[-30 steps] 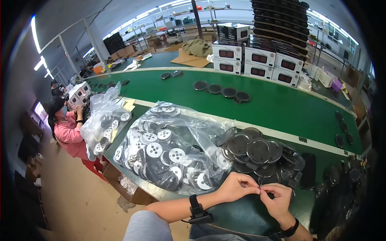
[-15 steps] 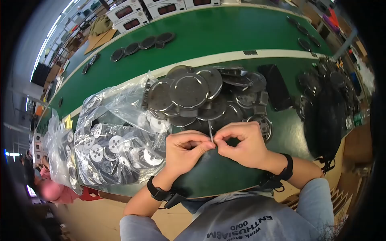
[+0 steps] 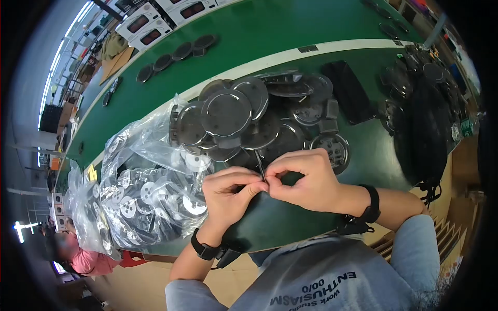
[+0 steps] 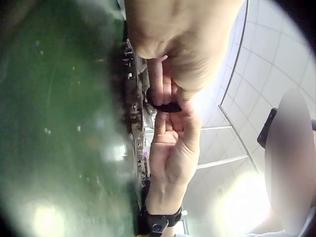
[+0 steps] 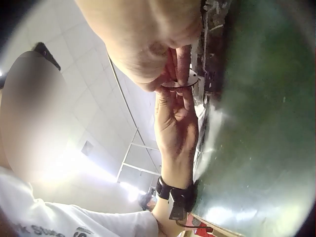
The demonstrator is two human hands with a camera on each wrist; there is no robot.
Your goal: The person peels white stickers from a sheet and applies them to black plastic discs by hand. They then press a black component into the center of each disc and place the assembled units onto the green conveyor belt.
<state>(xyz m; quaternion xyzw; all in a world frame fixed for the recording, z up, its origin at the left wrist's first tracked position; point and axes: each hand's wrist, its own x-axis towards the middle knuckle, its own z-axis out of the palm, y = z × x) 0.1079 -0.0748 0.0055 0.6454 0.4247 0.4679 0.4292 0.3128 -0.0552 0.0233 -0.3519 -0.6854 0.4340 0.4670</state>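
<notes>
Both hands meet over the near part of the green table. Between their fingertips is a thin round disc (image 3: pixel 260 165), seen nearly edge-on in the head view. Its dark face (image 4: pixel 167 106) shows in the left wrist view, and a pale face (image 5: pixel 191 78) in the right wrist view. The left hand (image 3: pixel 228 196) pinches one side with thumb and fingers; the right hand (image 3: pixel 307 180) pinches the other. Just beyond the hands lies a heap of round black parts (image 3: pixel 225 113). A clear plastic bag (image 3: pixel 150 137) of white discs with holes (image 3: pixel 128 207) lies left of the hands.
A flat black object (image 3: pixel 347 93) lies right of the heap, with more black parts (image 3: pixel 398 83) farther right. A pale rail (image 3: pixel 270 56) runs behind. Beyond it are round parts (image 3: pixel 182 51) and boxes (image 3: pixel 139 25). A person in pink (image 3: pixel 93 260) is at far left.
The head view has swung down and turned, bringing the shirt and both forearms into sight. Both hands keep their pinch on the disc, with little visible change in their hold.
</notes>
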